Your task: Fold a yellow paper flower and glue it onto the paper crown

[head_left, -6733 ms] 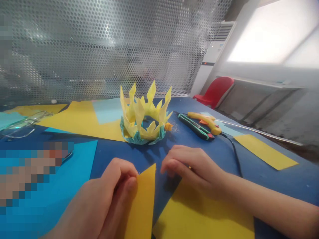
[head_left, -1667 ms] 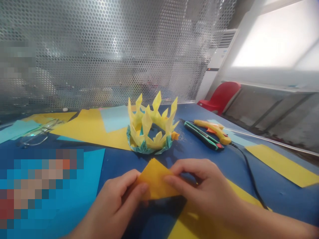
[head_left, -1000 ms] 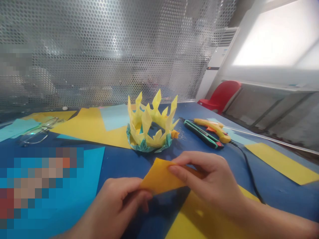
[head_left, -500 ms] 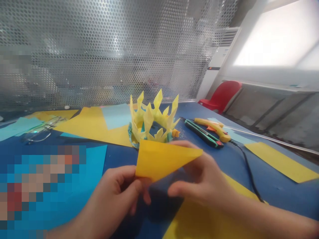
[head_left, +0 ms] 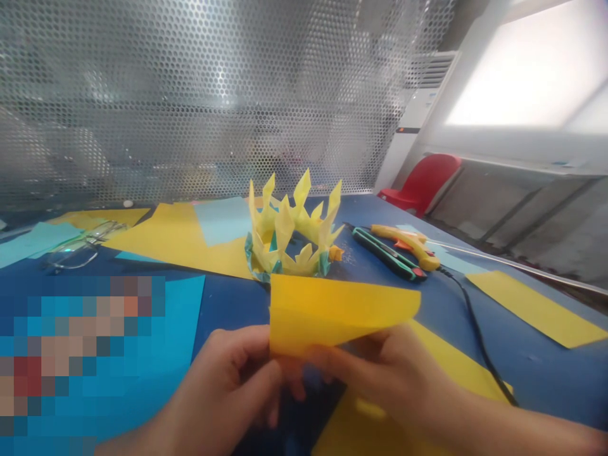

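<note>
A folded piece of yellow paper (head_left: 332,313) is held up between my two hands above the table. My left hand (head_left: 237,373) pinches its lower left corner, with the fingers partly hidden behind it. My right hand (head_left: 384,367) grips the lower edge toward the right, thumb in front and the other fingers behind the paper. Just beyond the paper stands a pointed yellow paper crown (head_left: 285,234) with a teal base. Under my right forearm lies a larger yellow sheet (head_left: 356,418).
Right of the crown lie a green-and-black utility knife (head_left: 387,253) and a yellow hot glue gun (head_left: 403,244) with a black cable (head_left: 470,310). Glasses (head_left: 73,253), a blue sheet (head_left: 156,354) and yellow sheets (head_left: 180,244) are on the left. A pixelated patch covers the lower left.
My right hand has closed its thumb onto the paper's lower edge. The paper has shifted slightly right and down, and its right end now reaches farther out and looks blunter.
</note>
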Action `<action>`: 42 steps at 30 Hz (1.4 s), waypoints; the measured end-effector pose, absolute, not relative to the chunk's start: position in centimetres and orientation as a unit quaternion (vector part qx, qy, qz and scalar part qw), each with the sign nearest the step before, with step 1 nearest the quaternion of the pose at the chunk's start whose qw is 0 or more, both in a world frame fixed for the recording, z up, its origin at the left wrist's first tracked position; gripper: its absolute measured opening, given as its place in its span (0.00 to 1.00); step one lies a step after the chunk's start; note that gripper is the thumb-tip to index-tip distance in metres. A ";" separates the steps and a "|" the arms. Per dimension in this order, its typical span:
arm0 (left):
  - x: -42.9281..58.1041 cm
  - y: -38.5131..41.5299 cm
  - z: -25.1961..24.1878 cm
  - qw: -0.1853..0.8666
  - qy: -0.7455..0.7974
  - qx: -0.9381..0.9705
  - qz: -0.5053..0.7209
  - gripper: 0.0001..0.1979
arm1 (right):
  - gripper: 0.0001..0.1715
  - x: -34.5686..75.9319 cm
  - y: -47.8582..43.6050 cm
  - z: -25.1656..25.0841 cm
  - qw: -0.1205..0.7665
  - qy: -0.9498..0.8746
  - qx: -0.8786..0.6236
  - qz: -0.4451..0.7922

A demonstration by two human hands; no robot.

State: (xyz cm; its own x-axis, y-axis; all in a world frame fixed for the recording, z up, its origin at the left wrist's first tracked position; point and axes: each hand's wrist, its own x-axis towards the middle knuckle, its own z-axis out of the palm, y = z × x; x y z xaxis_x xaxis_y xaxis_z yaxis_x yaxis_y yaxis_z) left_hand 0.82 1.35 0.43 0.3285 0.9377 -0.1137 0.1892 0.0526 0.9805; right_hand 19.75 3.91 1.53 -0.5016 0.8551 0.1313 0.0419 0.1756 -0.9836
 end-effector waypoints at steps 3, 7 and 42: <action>0.6 1.5 0.2 0.551 0.462 0.617 0.320 0.11 | 0.15 20.1 4.1 1.6 0.352 -0.659 -0.363 0.556; 0.4 1.4 0.1 0.542 0.457 0.638 0.302 0.10 | 0.25 20.3 4.2 1.4 0.349 -0.638 -0.399 0.559; 0.2 0.8 0.3 0.584 0.427 0.576 0.380 0.17 | 0.18 20.4 3.5 0.4 0.194 -0.635 -0.346 0.663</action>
